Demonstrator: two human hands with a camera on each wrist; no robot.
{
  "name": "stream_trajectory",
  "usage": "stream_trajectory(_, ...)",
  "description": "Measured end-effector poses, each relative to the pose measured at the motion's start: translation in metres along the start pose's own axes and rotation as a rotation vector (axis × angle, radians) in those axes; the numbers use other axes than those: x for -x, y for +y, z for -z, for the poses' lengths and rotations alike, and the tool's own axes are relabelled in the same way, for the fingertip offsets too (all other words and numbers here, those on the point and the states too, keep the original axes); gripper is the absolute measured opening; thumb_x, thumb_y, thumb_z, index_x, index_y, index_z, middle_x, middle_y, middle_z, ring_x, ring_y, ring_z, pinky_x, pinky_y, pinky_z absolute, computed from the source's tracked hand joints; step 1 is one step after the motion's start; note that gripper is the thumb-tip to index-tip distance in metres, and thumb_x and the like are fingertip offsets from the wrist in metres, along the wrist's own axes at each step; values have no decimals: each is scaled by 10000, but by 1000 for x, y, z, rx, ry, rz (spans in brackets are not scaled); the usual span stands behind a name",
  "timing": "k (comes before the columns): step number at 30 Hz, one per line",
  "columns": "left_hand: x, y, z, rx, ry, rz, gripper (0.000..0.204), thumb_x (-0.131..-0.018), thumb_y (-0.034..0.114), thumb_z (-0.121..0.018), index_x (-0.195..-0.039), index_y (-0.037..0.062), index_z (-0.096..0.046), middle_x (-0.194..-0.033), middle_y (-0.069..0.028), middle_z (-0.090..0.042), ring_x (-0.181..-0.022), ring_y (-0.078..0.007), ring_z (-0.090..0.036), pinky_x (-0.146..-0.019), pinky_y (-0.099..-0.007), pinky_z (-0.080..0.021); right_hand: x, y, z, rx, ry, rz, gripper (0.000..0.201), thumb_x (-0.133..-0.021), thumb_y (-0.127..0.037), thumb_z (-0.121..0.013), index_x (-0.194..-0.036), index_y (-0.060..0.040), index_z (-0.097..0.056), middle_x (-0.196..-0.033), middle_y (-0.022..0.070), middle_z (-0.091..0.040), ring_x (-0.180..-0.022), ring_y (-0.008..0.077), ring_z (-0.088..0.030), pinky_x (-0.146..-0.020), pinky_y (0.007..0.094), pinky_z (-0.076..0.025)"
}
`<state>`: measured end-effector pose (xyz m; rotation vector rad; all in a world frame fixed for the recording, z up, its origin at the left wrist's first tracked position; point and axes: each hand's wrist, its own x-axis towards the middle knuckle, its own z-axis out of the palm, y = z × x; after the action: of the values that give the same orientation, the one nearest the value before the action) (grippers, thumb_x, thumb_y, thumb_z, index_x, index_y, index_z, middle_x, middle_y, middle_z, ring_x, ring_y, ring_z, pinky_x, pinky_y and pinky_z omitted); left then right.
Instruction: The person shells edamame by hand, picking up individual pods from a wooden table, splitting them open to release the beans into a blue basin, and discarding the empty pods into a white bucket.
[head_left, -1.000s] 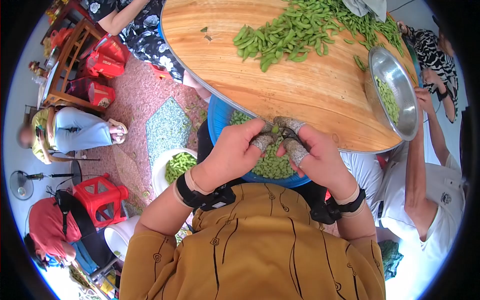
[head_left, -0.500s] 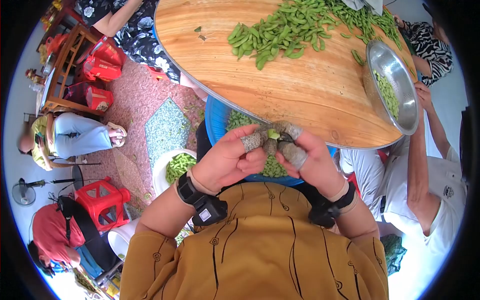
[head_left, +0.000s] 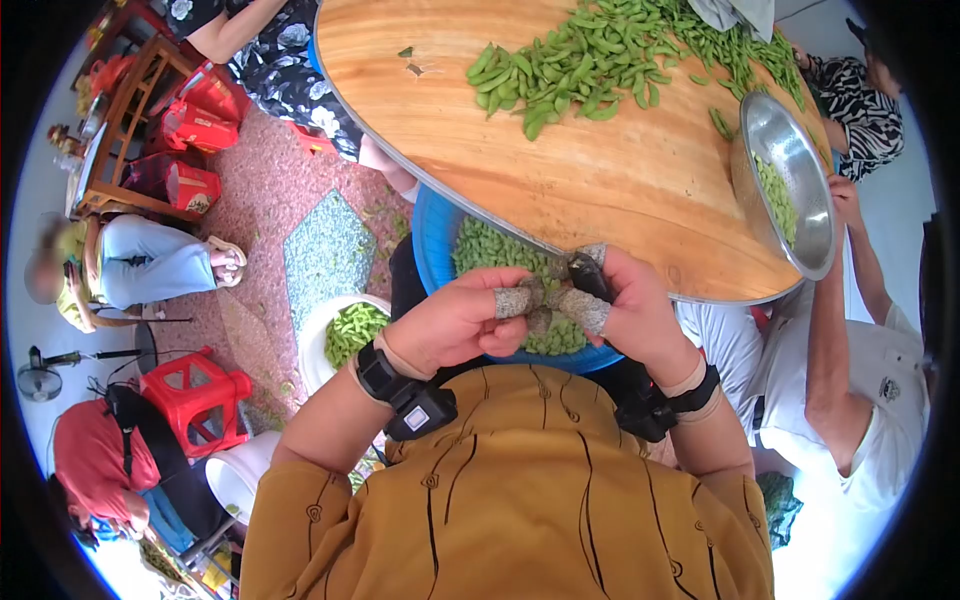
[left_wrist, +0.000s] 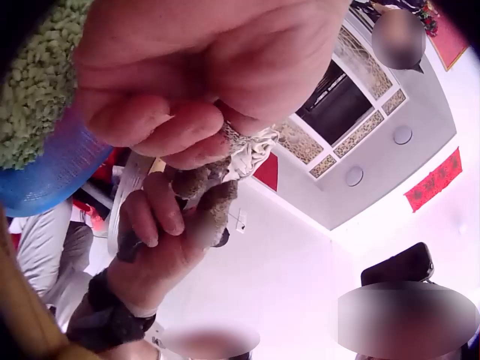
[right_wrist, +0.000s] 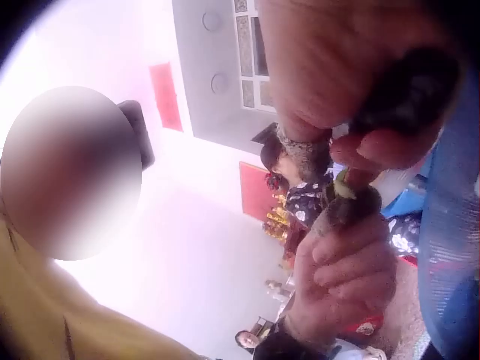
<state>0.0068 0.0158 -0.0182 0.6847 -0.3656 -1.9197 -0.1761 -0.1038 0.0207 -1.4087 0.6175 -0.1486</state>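
Observation:
Over a blue basket [head_left: 432, 240] of shelled green beans [head_left: 490, 250], the two hands meet fingertip to fingertip. Grey textured wraps cover the thumb and finger ends. The left hand [head_left: 458, 318] has its lower fingers curled in and pinches a green soybean pod [right_wrist: 343, 186], which shows best in the right wrist view. In the right hand [head_left: 640, 310] is a small tool with a black handle [head_left: 588, 275], held between thumb and fingers; its working end is hidden. The right fingertips are right at the pod.
A wooden table [head_left: 430, 100] bears a heap of soybean pods [head_left: 560, 75] and a steel colander [head_left: 815, 200] with shelled beans. On the floor at left stand a white bucket [head_left: 312, 345] of pods and a red stool [head_left: 195, 395]. Other people sit around.
The hands have shifted slightly at the fingertips. The green piece that showed between them half a second ago is now hidden in the head view, and the black handle shows more.

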Motion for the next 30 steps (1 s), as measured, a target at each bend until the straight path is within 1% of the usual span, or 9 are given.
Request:
stream_trajectory(5, -7, -3, 0, -81, 135, -32, 181, -946, 182, -501, -1044, 35, -543, -618, 11, -450, -512, -63, -391, -474, -206, -279, -9, 9, -7, 150, 108, 155, 258, -812, -133, -674, -1009, -9, -563, -750, 18, -596, -643, 133, -576, -579, 270, -455)
stream_trajectory(7, -11, -7, 3, -220, 178, -61, 166, -945, 180, -494, -1007, 37, -552, -624, 11, -456, -520, -65, -395, -477, -203, -290, -8, 9, -8, 781, 214, 304, 246, -779, -115, -662, -968, -1, -551, -717, 147, -610, -635, 330, -604, -579, 373, -470)
stream_trajectory(10, -9, -6, 4, -430, 227, -115, 150, -937, 173, -487, -937, 44, -563, -635, 16, -470, -521, -67, -401, -478, -201, -312, -8, -6, -11, 860, 219, 258, 233, -759, -118, -650, -932, 2, -549, -726, 232, -581, -701, 434, -575, -605, 434, -467)
stream_trajectory(15, 21, -4, 20, -814, 412, -168, 121, -902, 157, -525, -886, 40, -551, -634, 1, -509, -524, -68, -447, -473, -227, -356, -53, -43, 2, 881, 359, 326, 221, -767, -174, -653, -863, -1, -556, -706, 230, -589, -707, 401, -597, -608, 444, -470)
stream_trajectory(18, 48, -10, 47, -1309, 576, -410, 117, -846, 131, -573, -879, 23, -539, -633, -71, -569, -535, -170, -550, -494, -307, -423, -96, -51, 8, 1031, 446, 414, 238, -771, -194, -657, -843, 6, -550, -731, 233, -604, -711, 400, -604, -621, 461, -480)
stream_trajectory(20, 69, -13, 59, -1730, 889, -211, 170, -790, 114, -619, -902, 17, -535, -669, -153, -604, -622, -314, -614, -552, -402, -464, -119, -47, 8, 1059, 516, 413, 241, -773, -198, -644, -842, 13, -549, -755, 229, -617, -720, 402, -609, -645, 470, -493)
stream_trajectory(23, 94, -22, 83, -1845, 1131, -19, 222, -708, 77, -635, -906, 30, -545, -693, -192, -610, -682, -381, -615, -599, -467, -482, -135, -45, 5, 1143, 584, 289, 233, -767, -181, -628, -852, 20, -547, -768, 229, -620, -737, 405, -612, -670, 465, -502)
stream_trajectory(27, 102, -20, 85, -1781, 1197, -125, 224, -722, 79, -641, -914, 20, -543, -734, -209, -613, -736, -377, -617, -628, -459, -484, -112, -41, 11, 1165, 558, 348, 198, -752, -141, -604, -863, 12, -546, -792, 234, -621, -776, 403, -610, -676, 478, -486)
stream_trajectory(30, 83, -3, 60, -1640, 968, -279, 226, -781, 86, -627, -990, 23, -569, -804, -182, -634, -746, -329, -632, -639, -394, -498, -87, -34, 27, 1163, 598, 416, 191, -753, -131, -608, -874, 9, -561, -787, 233, -607, -753, 379, -605, -664, 434, -486)
